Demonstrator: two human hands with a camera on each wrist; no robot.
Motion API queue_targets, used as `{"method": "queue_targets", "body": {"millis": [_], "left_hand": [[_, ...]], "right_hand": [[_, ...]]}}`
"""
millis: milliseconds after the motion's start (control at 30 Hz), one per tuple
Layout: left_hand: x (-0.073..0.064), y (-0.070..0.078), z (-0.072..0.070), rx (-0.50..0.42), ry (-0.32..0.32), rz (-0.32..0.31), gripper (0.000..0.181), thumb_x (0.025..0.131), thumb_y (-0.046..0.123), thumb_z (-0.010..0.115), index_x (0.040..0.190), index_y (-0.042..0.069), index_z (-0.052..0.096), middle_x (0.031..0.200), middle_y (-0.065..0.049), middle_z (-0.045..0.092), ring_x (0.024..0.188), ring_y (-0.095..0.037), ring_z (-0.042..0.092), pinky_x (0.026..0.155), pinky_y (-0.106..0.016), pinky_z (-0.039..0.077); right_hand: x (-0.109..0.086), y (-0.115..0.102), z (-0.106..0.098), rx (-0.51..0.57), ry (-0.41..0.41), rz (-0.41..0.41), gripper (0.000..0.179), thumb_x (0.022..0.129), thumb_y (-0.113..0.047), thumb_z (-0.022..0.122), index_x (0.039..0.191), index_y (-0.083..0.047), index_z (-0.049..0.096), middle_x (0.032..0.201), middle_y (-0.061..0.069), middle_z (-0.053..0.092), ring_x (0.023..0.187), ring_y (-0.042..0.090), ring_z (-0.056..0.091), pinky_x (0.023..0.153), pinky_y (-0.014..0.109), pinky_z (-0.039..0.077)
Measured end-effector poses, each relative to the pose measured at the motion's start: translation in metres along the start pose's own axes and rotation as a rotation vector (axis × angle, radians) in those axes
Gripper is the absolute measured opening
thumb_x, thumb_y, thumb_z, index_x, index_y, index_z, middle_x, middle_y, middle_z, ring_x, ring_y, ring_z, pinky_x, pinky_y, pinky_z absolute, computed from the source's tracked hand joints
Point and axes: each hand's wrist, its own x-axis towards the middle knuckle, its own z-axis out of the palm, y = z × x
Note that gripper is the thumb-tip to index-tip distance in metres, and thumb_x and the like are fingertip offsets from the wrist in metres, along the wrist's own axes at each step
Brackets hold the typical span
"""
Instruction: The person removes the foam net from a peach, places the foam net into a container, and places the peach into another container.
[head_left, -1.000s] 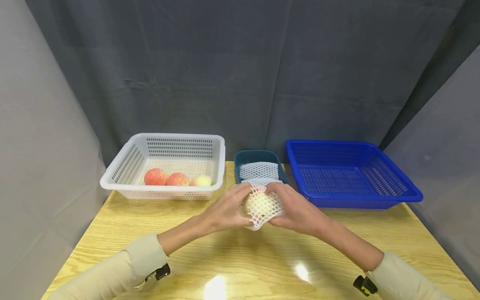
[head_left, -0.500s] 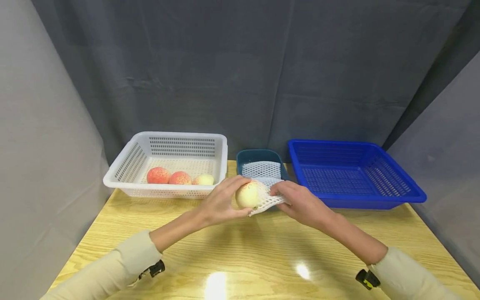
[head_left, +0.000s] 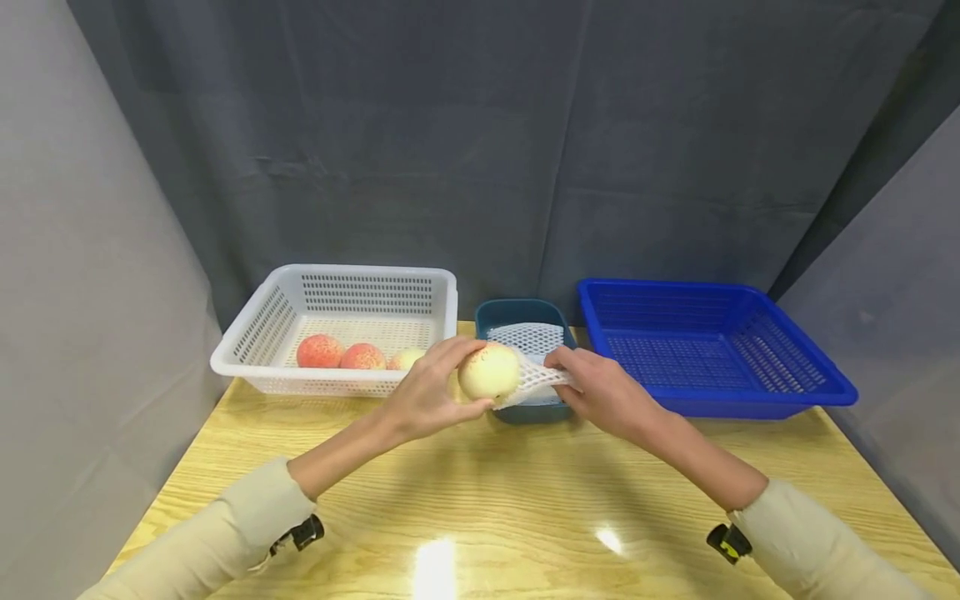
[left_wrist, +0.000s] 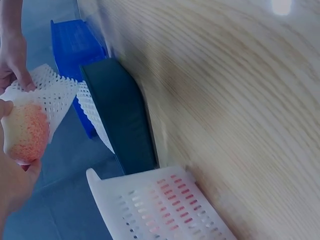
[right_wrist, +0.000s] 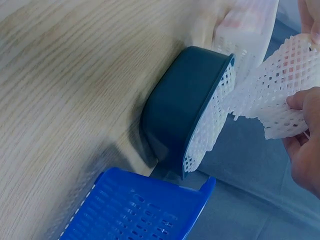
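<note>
In the head view my left hand [head_left: 427, 392] grips a pale yellow peach [head_left: 489, 372] between fingers and thumb. The left wrist view shows the peach's [left_wrist: 27, 131] red-speckled side. A white foam net sleeve [head_left: 536, 379] reaches over the right part of the fruit. My right hand [head_left: 603, 390] pinches the gathered far end of this sleeve; in the right wrist view the net [right_wrist: 280, 85] spreads out loosely from the fingers. Both hands are raised over the table, in front of a teal bin [head_left: 532, 414] that holds more white foam nets [head_left: 525, 337].
A white slotted basket [head_left: 337, 382] with several peaches [head_left: 320, 352] stands at the left. To the right is a blue basket [head_left: 720, 407]. The wooden table [head_left: 525, 500] meets a dark grey curtain [head_left: 420, 142] behind the containers.
The net earlier surrounded the peach between both hands. My left hand has shifted left with the peach, baring its left side, while the net stretches out toward my right hand.
</note>
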Motion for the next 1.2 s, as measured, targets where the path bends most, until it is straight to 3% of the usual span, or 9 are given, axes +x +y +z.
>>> {"method": "queue_targets", "body": {"millis": [267,667,967,1200], "left_hand": [[-0.003,-0.012,-0.01,0.043,0.027,0.002,0.066,0.073,0.018,0.089,0.129,0.001,0.058,0.125,-0.01,0.06,0.109,-0.022,0.058,0.088,-0.037,0.055],[-0.01,-0.021,-0.029,0.073,0.065,-0.032,0.066,0.072,0.014,0.09,0.129,0.0,0.059,0.128,-0.014,0.06,0.116,-0.026,0.057,0.091,-0.039,0.054],[-0.01,-0.025,-0.037,0.086,0.104,-0.015,0.066,0.071,0.014,0.09,0.128,0.0,0.06,0.128,-0.014,0.061,0.118,-0.026,0.057,0.093,-0.04,0.052],[-0.009,-0.026,-0.039,0.092,0.11,-0.02,0.064,0.072,0.015,0.089,0.128,0.002,0.06,0.125,-0.012,0.061,0.114,-0.026,0.058,0.089,-0.039,0.054]], "right_hand": [[0.007,0.013,0.003,-0.024,0.015,0.024,0.035,0.087,-0.002,0.076,0.117,-0.008,0.059,0.101,0.009,0.067,0.078,0.018,0.059,0.061,0.032,0.052],[0.023,0.025,0.006,-0.063,0.07,0.022,0.025,0.089,-0.003,0.073,0.111,-0.004,0.061,0.1,0.009,0.067,0.088,0.024,0.06,0.066,0.037,0.052],[0.03,0.029,-0.002,-0.08,0.136,0.053,0.021,0.087,0.0,0.071,0.105,-0.006,0.062,0.093,0.006,0.064,0.081,0.022,0.057,0.064,0.038,0.049],[0.032,0.039,0.01,-0.109,0.149,0.027,0.024,0.084,0.005,0.069,0.104,-0.006,0.061,0.093,0.006,0.064,0.085,0.025,0.057,0.066,0.04,0.05]]}}
